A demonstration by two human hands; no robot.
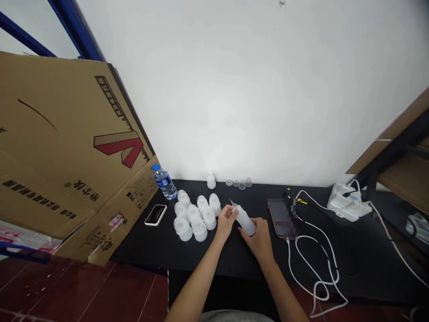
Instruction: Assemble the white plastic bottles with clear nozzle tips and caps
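Gripping squeeze bottle (244, 220) between both hands (226, 222) (259, 239)

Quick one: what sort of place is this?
Probably a small storeroom or packing workspace, though that's a judgement. A black workbench stands against a bare white wall, a large cardboard carton leans beside blue metal shelving, and white plastic bottles are grouped on the bench.
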